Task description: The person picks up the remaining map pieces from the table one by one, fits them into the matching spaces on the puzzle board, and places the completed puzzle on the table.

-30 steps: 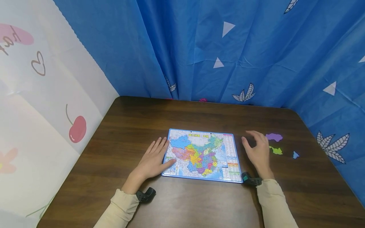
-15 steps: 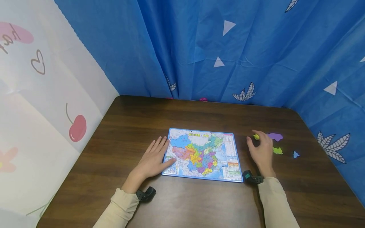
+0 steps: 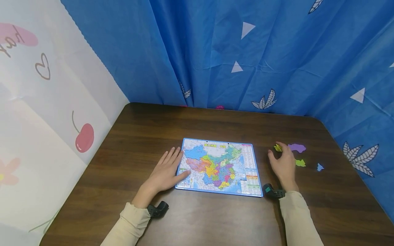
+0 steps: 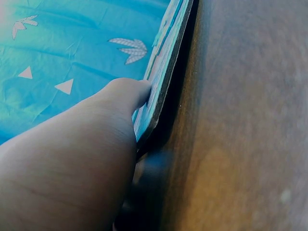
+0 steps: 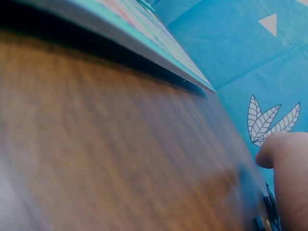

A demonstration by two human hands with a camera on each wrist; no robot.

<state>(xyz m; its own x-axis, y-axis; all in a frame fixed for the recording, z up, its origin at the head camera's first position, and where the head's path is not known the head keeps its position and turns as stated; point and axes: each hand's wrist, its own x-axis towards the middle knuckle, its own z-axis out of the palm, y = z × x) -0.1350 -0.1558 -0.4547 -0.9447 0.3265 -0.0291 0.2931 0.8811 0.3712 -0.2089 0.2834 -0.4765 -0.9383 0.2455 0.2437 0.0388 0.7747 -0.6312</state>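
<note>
A map puzzle board point(image 3: 212, 167) with a blue edge and many-coloured pieces lies on the wooden table. My left hand point(image 3: 164, 172) rests spread on its left edge; the thumb point(image 4: 134, 91) lies on the surface in the left wrist view. My right hand point(image 3: 284, 165) is over the table right of the board, thumb apart from the loosely bent fingers. A small yellow puzzle piece point(image 3: 278, 148) shows beside its index finger, partly covered. The right thumb point(image 5: 284, 149) stands clear of dark upright-looking edges low in the right wrist view.
Right of the right hand lie a purple puzzle piece point(image 3: 297, 148), a green one point(image 3: 300, 163) and a small blue one point(image 3: 320, 167). Blue curtains point(image 3: 215, 61) hang behind the table point(image 3: 147, 126), with a white printed cloth point(image 3: 52, 112) on the left.
My right hand has shifted slightly to the right, away from the board, and the yellow piece has come into sight beside its fingers. My left hand has stayed on the board.
</note>
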